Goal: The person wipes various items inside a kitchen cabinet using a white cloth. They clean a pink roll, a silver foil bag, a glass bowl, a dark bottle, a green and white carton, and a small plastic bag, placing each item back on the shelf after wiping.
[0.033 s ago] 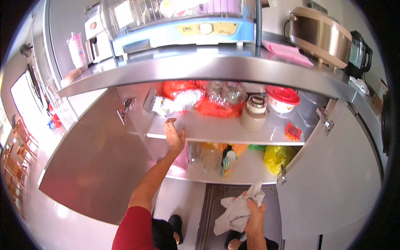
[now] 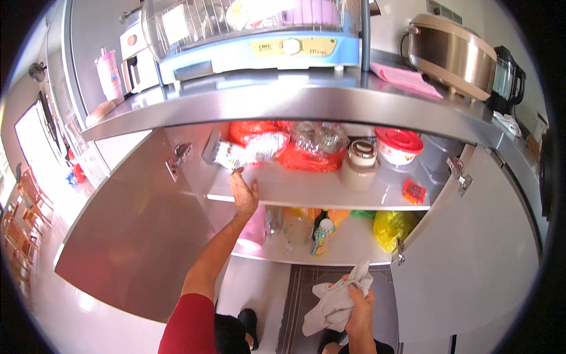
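My left hand [image 2: 243,192] reaches over the front of the cabinet's upper shelf, fingers extended and holding nothing. Its fingertips are right by the lower edge of a white printed packet [image 2: 229,154]; whether they touch it I cannot tell. Low in front of the cabinet, my right hand [image 2: 359,312] is closed around a bunched pale grey cloth [image 2: 329,305]. Behind the packet lie red plastic bags [image 2: 311,159] and clear plastic containers [image 2: 321,134]. A beige lidded jar [image 2: 359,171], a red-lidded tub [image 2: 399,146] and a small red packet [image 2: 414,192] stand further right.
Both cabinet doors, left [image 2: 138,230] and right [image 2: 471,248], hang open. The lower shelf holds a pink container [image 2: 253,229], a glass pitcher [image 2: 296,230], a patterned bottle [image 2: 323,236] and a yellow bag [image 2: 394,230]. The metal counter edge [image 2: 289,103] juts out above.
The view has tilted a little, so the cabinet sits slightly lower in it. My left hand is a touch nearer the white packet. My right hand keeps its hold on the cloth.
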A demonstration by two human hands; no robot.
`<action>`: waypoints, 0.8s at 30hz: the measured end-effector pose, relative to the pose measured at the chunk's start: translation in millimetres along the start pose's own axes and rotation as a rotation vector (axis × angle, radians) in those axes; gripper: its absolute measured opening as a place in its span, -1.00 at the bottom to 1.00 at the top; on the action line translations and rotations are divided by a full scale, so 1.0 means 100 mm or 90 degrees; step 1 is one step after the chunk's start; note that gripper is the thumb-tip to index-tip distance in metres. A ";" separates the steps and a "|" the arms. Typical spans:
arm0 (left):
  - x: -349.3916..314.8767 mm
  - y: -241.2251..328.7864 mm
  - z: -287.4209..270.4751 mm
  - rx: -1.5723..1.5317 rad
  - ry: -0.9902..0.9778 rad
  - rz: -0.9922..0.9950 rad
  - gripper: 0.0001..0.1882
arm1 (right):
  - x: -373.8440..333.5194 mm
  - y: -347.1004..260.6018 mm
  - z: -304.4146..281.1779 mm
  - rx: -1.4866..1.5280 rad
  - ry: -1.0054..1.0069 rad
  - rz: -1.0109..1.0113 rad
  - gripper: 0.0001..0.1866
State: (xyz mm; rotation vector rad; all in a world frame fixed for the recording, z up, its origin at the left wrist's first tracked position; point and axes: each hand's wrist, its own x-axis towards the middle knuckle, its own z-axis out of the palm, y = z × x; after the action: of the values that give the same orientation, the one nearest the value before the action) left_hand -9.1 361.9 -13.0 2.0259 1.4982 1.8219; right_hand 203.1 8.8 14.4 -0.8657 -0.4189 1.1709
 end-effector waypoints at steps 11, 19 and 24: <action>1.20 -0.37 0.65 0.255 -0.237 0.067 -0.23 | 0.12 0.02 0.15 -0.104 0.033 0.041 -0.71; 1.08 -0.03 0.53 0.437 -0.243 0.107 -0.20 | 0.23 0.07 0.23 -0.130 0.050 0.074 -0.69; 1.06 0.16 0.37 0.353 -0.317 0.119 -0.24 | 0.29 0.23 0.28 -0.025 -0.021 0.090 -0.68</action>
State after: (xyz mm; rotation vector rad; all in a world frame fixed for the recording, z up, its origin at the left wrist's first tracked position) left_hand 13.3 442.2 64.4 2.6636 1.8174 0.8598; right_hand 180.0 48.3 9.8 -0.9238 -0.4138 1.3116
